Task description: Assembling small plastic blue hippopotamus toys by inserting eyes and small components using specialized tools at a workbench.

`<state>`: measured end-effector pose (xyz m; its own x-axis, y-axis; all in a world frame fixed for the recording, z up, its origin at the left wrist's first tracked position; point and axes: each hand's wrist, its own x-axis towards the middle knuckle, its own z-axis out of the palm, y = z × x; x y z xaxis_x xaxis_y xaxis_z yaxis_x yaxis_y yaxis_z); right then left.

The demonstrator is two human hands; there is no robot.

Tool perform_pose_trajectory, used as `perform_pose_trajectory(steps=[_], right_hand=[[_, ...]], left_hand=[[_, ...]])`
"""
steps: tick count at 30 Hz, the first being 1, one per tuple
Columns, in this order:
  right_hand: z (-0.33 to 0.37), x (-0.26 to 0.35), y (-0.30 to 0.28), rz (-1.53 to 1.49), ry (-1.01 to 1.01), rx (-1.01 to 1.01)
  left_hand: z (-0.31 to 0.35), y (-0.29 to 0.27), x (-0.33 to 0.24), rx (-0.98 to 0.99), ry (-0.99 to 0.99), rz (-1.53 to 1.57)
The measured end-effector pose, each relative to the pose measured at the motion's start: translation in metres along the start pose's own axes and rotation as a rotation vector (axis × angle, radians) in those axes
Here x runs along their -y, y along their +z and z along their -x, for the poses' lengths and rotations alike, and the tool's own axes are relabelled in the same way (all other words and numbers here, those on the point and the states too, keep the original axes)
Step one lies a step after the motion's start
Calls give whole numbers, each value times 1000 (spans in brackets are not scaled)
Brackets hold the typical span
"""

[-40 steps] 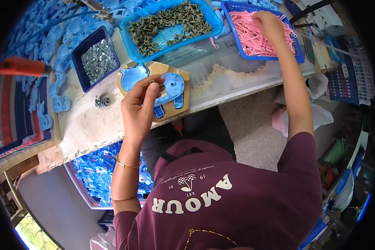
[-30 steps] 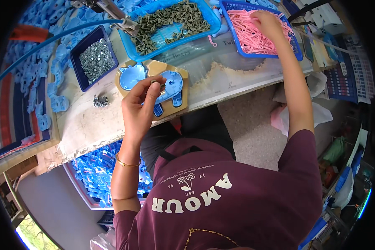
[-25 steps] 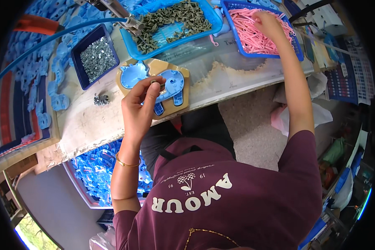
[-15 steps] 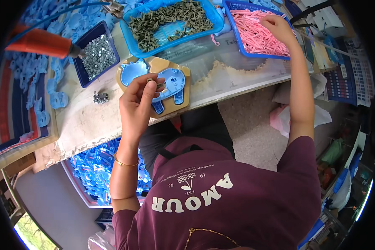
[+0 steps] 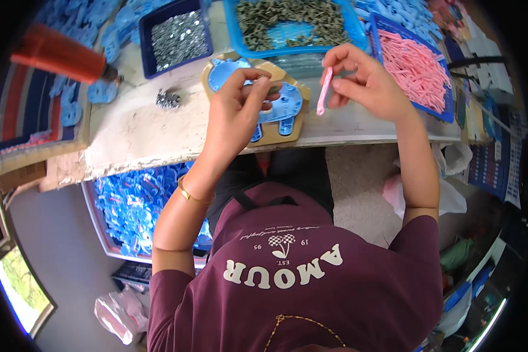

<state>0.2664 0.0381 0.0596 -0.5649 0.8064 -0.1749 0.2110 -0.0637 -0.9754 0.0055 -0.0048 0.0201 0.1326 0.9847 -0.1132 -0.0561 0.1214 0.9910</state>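
My left hand (image 5: 232,114) is closed in a pinch over the tan fixture (image 5: 298,124). Between its fingertips is a small olive-brown plastic part (image 5: 274,90), mostly hidden by the fingers. Blue plastic shell halves (image 5: 288,104) lie in the fixture, partly covered by that hand. To the right, my right hand (image 5: 369,88) grips a pink plastic stick (image 5: 324,97) between thumb and fingers, held nearly upright above the table. Beyond the hands stands a light-blue tray (image 5: 302,50) of olive-brown parts. A blue basket (image 5: 421,110) full of pink sticks sits beside my right hand.
A dark-blue tray (image 5: 144,50) holds small silvery metal pieces; a little metal cluster (image 5: 168,99) lies nearer. An orange power screwdriver (image 5: 61,56) hangs at the left. Blue plastic parts heap at the back. Under the table edge, a bin (image 5: 102,234) holds more blue parts.
My right hand has come out of the pink stick basket with a stick and moved left toward my left hand. My left hand still pinches the olive-brown part. The whole view has shifted.
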Motion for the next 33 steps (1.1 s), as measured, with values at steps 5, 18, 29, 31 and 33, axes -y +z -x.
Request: perform_pose_trajectory(steps=[5,18,29,31,33], right_hand=[[-26,-13,33,-111,-72,81],[-16,-21,71,1011,-539,-105],[-8,-7,69,332,-354,-81],[-9,-5,70,237,-209,-8],[-10,-11,69,144,-164,23]], left_hand=[[-7,3,10,-20,-2,-54],[-13,-4,7,-106,67,-10],[-11,-14,8,-82,0,8],[-9,-13,7,-73,-12,13],[-8,-12,5,-64,-25,16]])
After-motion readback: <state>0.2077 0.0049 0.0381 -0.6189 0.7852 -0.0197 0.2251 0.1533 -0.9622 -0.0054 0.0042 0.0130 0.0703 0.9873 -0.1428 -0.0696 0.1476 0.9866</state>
